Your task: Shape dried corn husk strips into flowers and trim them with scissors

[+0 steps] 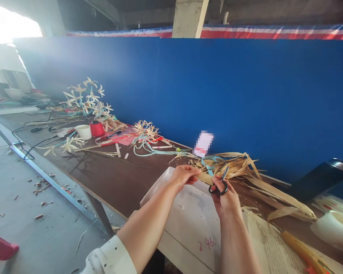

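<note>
My left hand [183, 176] is closed on one end of a pale dried leaf strip [205, 177], held above a white foam board [185, 213]. My right hand [226, 198] grips black-handled scissors [218, 185], its fingers through the loops. The blades point up at the strip's right end. A pile of dried husk leaves [246, 167] with a light blue ribbon [208, 163] lies just behind both hands on the brown table [111, 179].
Along the table to the left lie straw flowers [84, 97], a red thread spool [97, 129], a white cup [84, 131], cables and blue cord [148, 149]. A blue partition [217, 95] backs the table. A tape roll [335, 226] and yellow tool [303, 251] sit at right.
</note>
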`<state>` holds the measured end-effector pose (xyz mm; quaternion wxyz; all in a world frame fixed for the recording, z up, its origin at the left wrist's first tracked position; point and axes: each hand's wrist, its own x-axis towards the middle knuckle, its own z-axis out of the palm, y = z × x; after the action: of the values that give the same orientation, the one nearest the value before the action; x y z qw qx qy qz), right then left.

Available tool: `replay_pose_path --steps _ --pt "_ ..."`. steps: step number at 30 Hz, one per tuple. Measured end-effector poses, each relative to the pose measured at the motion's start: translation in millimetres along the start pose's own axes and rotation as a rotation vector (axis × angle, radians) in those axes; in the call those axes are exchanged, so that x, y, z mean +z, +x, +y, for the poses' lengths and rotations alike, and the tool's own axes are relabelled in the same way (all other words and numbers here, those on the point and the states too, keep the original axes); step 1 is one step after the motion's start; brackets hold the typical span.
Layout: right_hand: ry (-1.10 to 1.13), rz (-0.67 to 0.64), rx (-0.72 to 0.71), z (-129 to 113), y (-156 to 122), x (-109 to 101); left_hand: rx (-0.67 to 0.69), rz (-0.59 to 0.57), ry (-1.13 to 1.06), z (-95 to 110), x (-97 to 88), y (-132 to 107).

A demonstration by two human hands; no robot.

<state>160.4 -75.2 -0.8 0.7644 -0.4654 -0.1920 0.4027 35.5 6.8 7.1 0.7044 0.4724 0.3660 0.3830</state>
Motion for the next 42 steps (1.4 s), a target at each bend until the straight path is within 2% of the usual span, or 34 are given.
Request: replay_pose_path --steps 4,13,18,22,28,31,36,39,42 --pt "-0.012 0.041 -0.015 -1 0 1 0.006 0.004 0.032 -1 -2.3 1" --pt "0.029 0.051 -0.037 -4 1 -2 -0.029 -0.178 -0.024 -2 -9.9 2" --pt "0.047 0.024 -0.053 -4 2 -4 -0.003 -0.289 0.161 1 -10.3 -3" --pt "0.023 0.050 -0.065 -3 2 -4 0.024 -0.353 0.324 5 -9.9 -11" --pt "-0.136 0.070 -0.114 2 4 -6 -0.021 -0.346 0.455 4 -9.8 -11" --pt "-0.176 0.050 -0.156 3 4 -5 -0.073 -0.431 0.444 0 -9.5 -7" --pt "-0.180 0.028 -0.166 2 2 -2 -0.126 -0.589 0.288 -4 -6.5 -9" --pt "-0.205 0.056 -0.162 1 1 0 -0.122 -0.541 0.283 -5 -4.7 -8" --pt "-0.242 0.060 -0.141 0 0 2 -0.069 -0.397 0.269 -5 -3.9 -5"
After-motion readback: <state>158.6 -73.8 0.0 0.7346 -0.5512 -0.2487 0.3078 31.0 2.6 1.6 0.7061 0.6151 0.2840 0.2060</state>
